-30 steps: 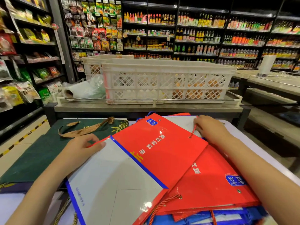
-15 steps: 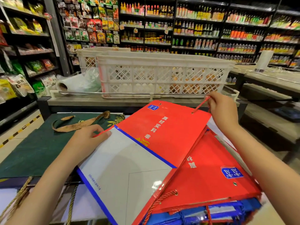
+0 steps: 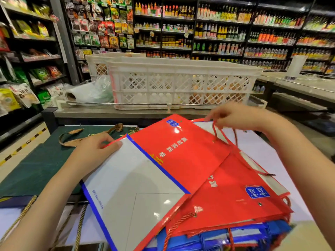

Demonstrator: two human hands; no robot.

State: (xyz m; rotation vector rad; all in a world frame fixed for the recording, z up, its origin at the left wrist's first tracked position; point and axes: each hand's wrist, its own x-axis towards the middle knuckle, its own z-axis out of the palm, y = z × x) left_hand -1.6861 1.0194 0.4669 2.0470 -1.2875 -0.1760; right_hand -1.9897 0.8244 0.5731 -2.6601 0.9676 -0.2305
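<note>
- As only the head view is given, everything below comes from it: the top red bag [image 3: 177, 156] lies flat and folded just in front of the white crate [image 3: 181, 82], on a stack of similar bags [image 3: 241, 198] that rests on the bench [image 3: 257, 147].
- The left hand [image 3: 94, 151] is in front of the crate's left end. Its fingers are fairly straight and press down on the bag's corner, at the white side panel [image 3: 130, 187]; they do not curl round anything that I can see.
- The right hand [image 3: 233, 115] is the closer one to the crate. It pinches the red cord handle [image 3: 217, 132] between the fingertips and holds it a little above the bag's mouth edge.
- I judge the bag to be light, glossy paper: stiff as a flat sheet but easy to crease, and slippery on the shiny bags under it.
- The cord is soft and a good place to hold, but a hard pull may tear the paper at the eyelets. The folded mouth edge seems a safer grip for lifting.
- A green bag [image 3: 36, 169] with a gold handle lies in front of the crate's left end, beside the stack.
</note>
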